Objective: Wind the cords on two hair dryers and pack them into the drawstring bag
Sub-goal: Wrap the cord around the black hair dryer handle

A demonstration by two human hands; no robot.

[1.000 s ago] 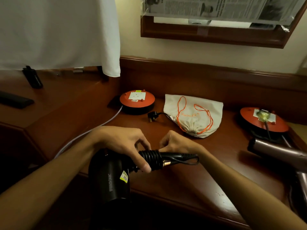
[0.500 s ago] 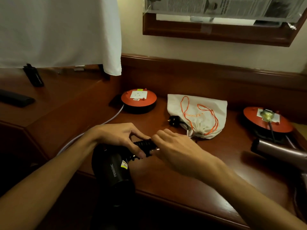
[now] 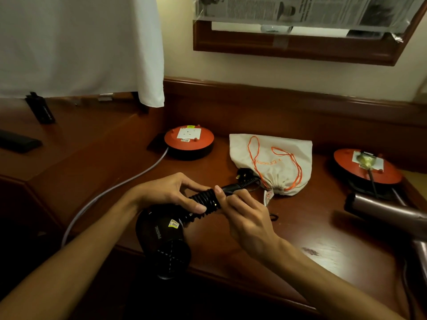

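Your left hand (image 3: 171, 195) is curled over the handle of the black hair dryer (image 3: 165, 241), thumb and fingers wrapped around the turns of black cord (image 3: 206, 199) already coiled there, while the dryer's barrel points down past the front edge of the wooden desk (image 3: 323, 257). Your right hand (image 3: 245, 215) grips the end of that same handle, fingers bent around it just beside the coil, with the index finger lying on the windings. From the handle's tip the remaining cord runs back toward the black plug (image 3: 242, 175), which lies on the desk touching the drawstring bag (image 3: 272, 162). That cream cloth bag lies on its side with its mouth gathered toward you and its orange drawstring (image 3: 275, 162) looped loosely across the top; you cannot tell what it holds, since the gathered neck hides the inside, and neither dryer is in it. The second hair dryer (image 3: 388, 213), a metallic brownish one, rests at the right edge of the desk, well apart from the bag, its cord leading up to the right red cable reel (image 3: 367, 167), where a plug sits in the socket. A left red cable reel (image 3: 189, 140) lies behind your left hand, near the bag, with a pale cable (image 3: 111, 192) trailing off it to the left.
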